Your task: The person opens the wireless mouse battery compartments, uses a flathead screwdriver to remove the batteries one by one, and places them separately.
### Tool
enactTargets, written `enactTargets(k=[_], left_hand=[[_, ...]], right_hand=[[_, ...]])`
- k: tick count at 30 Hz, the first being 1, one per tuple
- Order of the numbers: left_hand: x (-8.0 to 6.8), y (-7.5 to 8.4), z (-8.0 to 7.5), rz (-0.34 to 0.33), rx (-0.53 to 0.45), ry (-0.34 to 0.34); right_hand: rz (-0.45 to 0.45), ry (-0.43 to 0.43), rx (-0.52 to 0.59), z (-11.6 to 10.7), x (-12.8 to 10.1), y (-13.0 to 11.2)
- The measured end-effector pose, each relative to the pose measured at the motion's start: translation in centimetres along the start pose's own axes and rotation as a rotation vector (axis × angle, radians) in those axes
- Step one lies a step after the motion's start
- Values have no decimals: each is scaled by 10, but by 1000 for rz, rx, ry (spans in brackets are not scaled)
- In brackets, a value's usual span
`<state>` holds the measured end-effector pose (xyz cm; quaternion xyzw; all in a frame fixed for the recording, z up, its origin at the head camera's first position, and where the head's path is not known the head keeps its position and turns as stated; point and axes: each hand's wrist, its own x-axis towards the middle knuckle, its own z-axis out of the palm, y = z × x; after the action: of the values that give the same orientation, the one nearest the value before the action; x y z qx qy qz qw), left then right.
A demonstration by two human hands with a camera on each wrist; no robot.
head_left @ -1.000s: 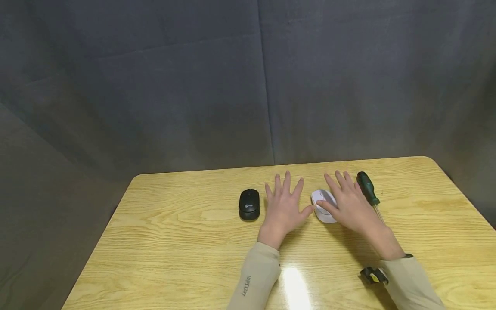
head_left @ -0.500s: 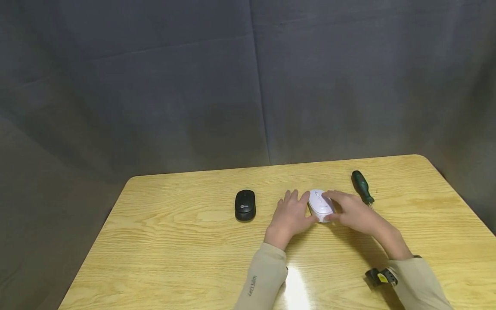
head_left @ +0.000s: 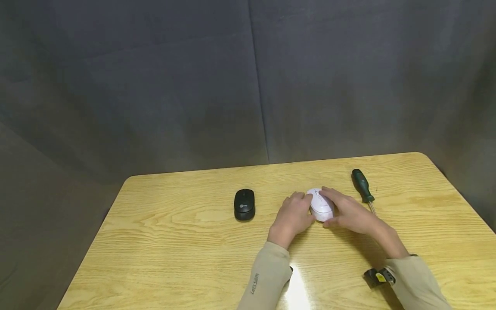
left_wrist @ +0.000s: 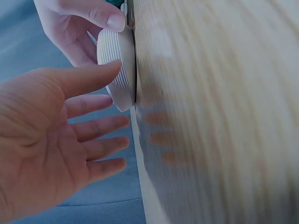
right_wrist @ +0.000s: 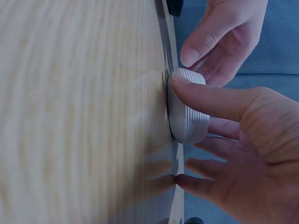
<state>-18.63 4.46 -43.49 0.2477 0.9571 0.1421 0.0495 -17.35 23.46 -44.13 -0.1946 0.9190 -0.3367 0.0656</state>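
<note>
A: Where is there free room on the desk [head_left: 162, 241]?

B: The whole left part and the near edge lie bare. A black mouse [head_left: 244, 204] sits left of centre, apart from the left hand [head_left: 292, 217].

A: And what crowds the middle?

B: Both hands flank the white mouse [head_left: 320, 204], closing its left and right sides. Just right of the right hand [head_left: 348, 213] lies a green screwdriver [head_left: 363, 185], narrowing that side.

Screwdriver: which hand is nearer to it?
Right. The right hand holds the white mouse just beside the screwdriver; the left hand is on the mouse's far side.
</note>
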Motion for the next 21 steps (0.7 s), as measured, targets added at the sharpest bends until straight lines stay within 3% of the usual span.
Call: enactTargets(k=[3,10,21], left_hand=[[1,2,0,25,17,7],[0,3,-1,20,-53,-9],[1,2,-1,39,-1,-31]], right_hand=[[11,-2,5,0,0,-1],[11,36,-12,2,2,0],[22,65,-26,3,3,4]])
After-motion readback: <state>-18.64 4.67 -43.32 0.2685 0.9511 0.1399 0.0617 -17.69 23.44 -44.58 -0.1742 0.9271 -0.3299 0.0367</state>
